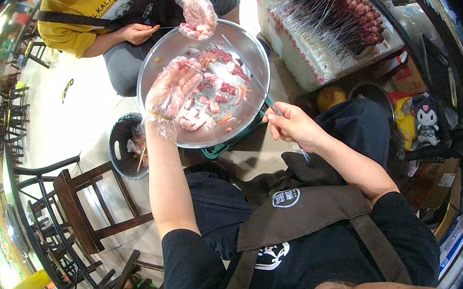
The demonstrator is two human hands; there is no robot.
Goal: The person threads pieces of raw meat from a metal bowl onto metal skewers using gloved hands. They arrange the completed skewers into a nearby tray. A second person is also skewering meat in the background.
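My left hand, in a clear plastic glove with a yellow band at the wrist, is over a wide metal basin. Its fingers curl beside a thin skewer tip and raw meat; whether they grip a piece is hard to tell. Pink, red and whitish chunks of raw meat lie in the basin with some orange shreds. Bare, my right hand is closed on several thin metal skewers at the basin's near right rim. One of these slants toward my left hand.
Opposite me, a seated person's gloved hand holds meat above the far rim; their bare hand holds a skewer. Loaded meat skewers lie on a white foam box. A dark bin and a wooden chair stand left.
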